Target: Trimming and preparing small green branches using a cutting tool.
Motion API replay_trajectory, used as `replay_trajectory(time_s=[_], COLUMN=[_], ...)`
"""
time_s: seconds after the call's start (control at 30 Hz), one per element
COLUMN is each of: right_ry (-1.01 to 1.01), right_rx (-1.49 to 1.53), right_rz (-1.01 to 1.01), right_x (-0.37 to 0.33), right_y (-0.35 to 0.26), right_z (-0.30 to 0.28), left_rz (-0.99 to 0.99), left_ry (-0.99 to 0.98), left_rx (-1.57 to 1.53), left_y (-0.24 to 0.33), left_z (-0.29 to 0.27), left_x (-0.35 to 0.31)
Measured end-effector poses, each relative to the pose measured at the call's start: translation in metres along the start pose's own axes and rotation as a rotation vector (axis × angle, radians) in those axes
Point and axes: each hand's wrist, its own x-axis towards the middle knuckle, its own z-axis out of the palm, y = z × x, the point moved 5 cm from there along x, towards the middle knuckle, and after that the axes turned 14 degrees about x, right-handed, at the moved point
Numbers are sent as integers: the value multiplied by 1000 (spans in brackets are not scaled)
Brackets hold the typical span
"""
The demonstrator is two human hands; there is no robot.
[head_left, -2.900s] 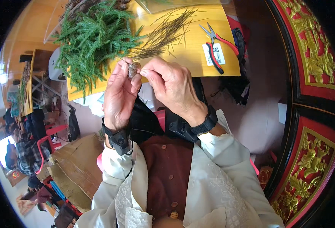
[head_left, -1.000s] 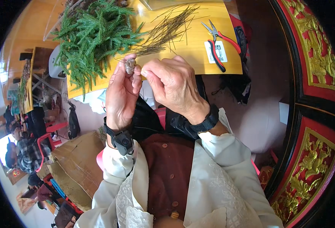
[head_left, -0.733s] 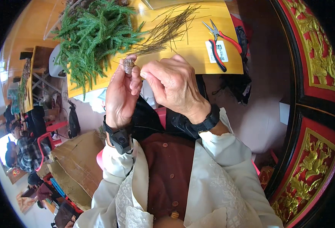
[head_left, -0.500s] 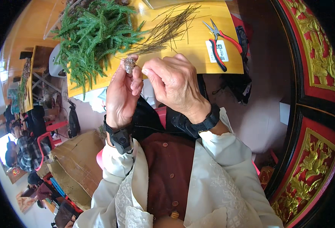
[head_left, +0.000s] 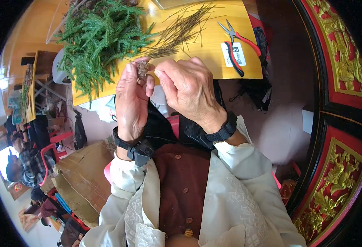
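Note:
A small brown pine cone (head_left: 142,70) is pinched between the thumb and fingers of my left hand (head_left: 132,96), just above the table's near edge. A thin wire seems to stick out to the left of it. Close on the right, my right hand (head_left: 187,84) is closed, thumb against the bent forefinger; whatever it grips, if anything, is too fine to make out. Beyond the hands, a loose bunch of thin dark wires (head_left: 181,33) lies on the yellow table (head_left: 234,12). Left of the wires is a heap of green artificial fir sprigs (head_left: 100,39).
Red-and-black long-nosed pliers (head_left: 232,51) rest on a white label (head_left: 226,53) at the table's right. A cardboard box (head_left: 84,177) stands on the floor to my left. Carved red-and-gold panels (head_left: 337,181) line the right side. People sit farther off at left.
My left hand has turned slightly, so the pine cone now shows a different side and tilts more upright. My right hand has barely moved and stays closed beside it.

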Motion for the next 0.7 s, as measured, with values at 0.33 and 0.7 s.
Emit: replay_trajectory(time_s=[0.33, 0.7], right_ry=[-11, -31], right_rx=[52, -33], right_rz=[31, 17], right_x=[-2, -10], right_y=[1, 7], right_z=[-1, 7], left_rz=[77, 12], left_ry=[-164, 42], left_rx=[24, -8], left_y=[-5, -9], left_z=[1, 1], left_x=[0, 1])
